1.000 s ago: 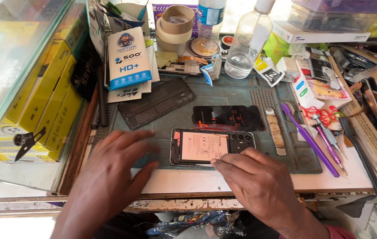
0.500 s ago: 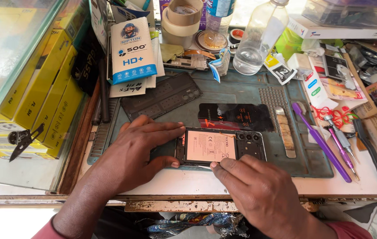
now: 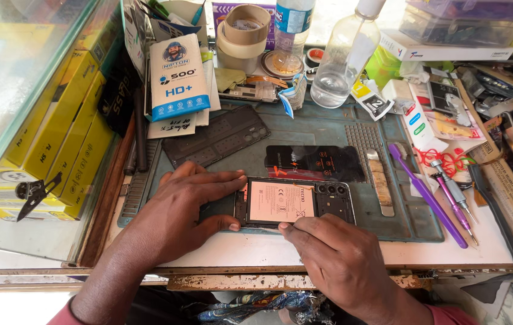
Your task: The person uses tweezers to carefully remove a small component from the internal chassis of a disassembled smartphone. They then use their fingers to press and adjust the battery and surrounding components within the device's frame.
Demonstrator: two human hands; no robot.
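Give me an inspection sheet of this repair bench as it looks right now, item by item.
Surface: grey-blue work mat on a white bench.
Job's things: opened phone, back off, battery showing.
Clutter: black back cover, purple brush, clear bottle, tape rolls, screwdrivers.
Hands: left hand steadies the phone's left end; right hand presses its near edge.
Cables: nothing seen.
Surroundings: glass case with yellow boxes at left.

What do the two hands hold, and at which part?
The opened phone: left hand grips its left end, and right hand presses on its near long edge.
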